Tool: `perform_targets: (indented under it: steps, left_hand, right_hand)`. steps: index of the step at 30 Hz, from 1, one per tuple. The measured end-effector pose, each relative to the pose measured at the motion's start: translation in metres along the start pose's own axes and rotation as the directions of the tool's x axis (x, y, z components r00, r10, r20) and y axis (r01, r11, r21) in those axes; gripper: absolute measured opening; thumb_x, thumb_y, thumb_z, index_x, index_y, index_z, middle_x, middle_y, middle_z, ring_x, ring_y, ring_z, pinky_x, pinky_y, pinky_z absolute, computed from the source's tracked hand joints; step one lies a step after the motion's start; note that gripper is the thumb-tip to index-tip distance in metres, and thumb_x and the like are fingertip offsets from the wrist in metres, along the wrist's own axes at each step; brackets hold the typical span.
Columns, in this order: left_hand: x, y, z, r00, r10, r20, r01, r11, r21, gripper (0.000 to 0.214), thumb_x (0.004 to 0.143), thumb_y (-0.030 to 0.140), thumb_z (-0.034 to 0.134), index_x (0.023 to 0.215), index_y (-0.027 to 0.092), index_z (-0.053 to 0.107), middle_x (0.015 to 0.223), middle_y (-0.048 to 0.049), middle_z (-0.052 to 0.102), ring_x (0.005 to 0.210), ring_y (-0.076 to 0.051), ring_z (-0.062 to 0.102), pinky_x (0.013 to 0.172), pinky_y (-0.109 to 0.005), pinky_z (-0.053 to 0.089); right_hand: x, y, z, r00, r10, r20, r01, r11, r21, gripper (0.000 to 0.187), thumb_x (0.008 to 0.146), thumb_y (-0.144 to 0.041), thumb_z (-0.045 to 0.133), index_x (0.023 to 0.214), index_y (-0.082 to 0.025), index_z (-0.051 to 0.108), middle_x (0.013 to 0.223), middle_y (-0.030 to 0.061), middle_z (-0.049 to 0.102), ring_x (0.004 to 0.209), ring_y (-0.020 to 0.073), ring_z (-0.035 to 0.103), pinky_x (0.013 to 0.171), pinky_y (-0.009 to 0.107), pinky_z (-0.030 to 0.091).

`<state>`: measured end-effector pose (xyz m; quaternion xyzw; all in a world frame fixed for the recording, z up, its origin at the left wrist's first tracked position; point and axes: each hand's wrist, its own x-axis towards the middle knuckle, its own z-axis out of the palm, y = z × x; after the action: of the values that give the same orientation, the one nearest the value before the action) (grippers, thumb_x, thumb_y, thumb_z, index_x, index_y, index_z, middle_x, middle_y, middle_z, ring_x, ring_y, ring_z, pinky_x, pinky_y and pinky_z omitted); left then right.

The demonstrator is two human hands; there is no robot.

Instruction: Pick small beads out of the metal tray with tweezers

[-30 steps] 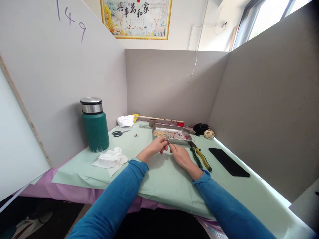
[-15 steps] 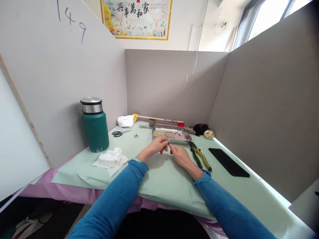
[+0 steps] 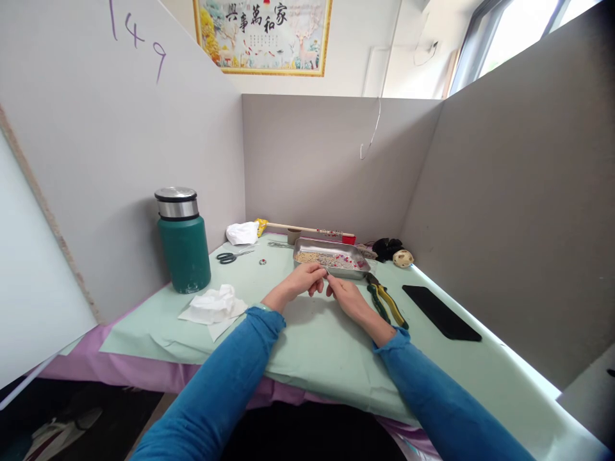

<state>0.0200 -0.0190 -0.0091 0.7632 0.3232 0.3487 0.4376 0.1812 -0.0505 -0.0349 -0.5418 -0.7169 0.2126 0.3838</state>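
Note:
My left hand point(image 3: 303, 281) and my right hand point(image 3: 346, 296) meet fingertip to fingertip just in front of a shallow metal tray point(image 3: 331, 249) holding small tan, white and red beads. Both hands are closed in a pinch around something tiny between them that I cannot make out. Blue sleeves cover both forearms. Pliers with green and yellow handles point(image 3: 385, 303) lie just right of my right hand.
A green flask with a steel lid point(image 3: 182, 241) stands at the left, crumpled tissue point(image 3: 213, 306) before it. Scissors point(image 3: 229, 257) and a small ring point(image 3: 262, 261) lie behind. A black phone point(image 3: 441, 312) rests at the right. Grey partition walls enclose the table.
My hands have shifted very slightly toward the tray while staying pinched together. Everything else is the same.

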Motion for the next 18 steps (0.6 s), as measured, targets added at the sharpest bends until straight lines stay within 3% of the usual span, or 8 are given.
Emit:
perform_targets:
  steps: [11,18]
  left_hand:
    - [0.0012,-0.0033,-0.0001,0.999,-0.031,0.010,0.031,0.999,0.009,0.032,0.085,0.043,0.043,0.069,0.015,0.046,0.056,0.0028,0.055,0.041,-0.004,0.042,0.046,-0.020,0.035]
    - [-0.0004,0.0016,-0.0001,1.000,0.000,-0.001,0.000,1.000,0.011,0.028,0.085,0.039,0.043,0.069,0.016,0.045,0.053,0.0045,0.052,0.042,-0.004,0.040,0.045,-0.019,0.034]
  right_hand:
    - [0.0016,0.0018,0.0004,1.000,-0.002,-0.003,0.002,1.000,-0.010,0.054,0.090,-0.054,0.028,0.064,-0.017,0.058,0.067,0.0028,0.059,0.067,0.0164,0.051,0.063,0.026,0.034]
    - [0.0004,0.0017,-0.0002,1.000,0.015,0.027,-0.017,0.995,0.097,0.058,0.088,-0.060,0.027,0.065,-0.017,0.059,0.061,0.0027,0.054,0.059,0.0154,0.046,0.057,0.027,0.033]
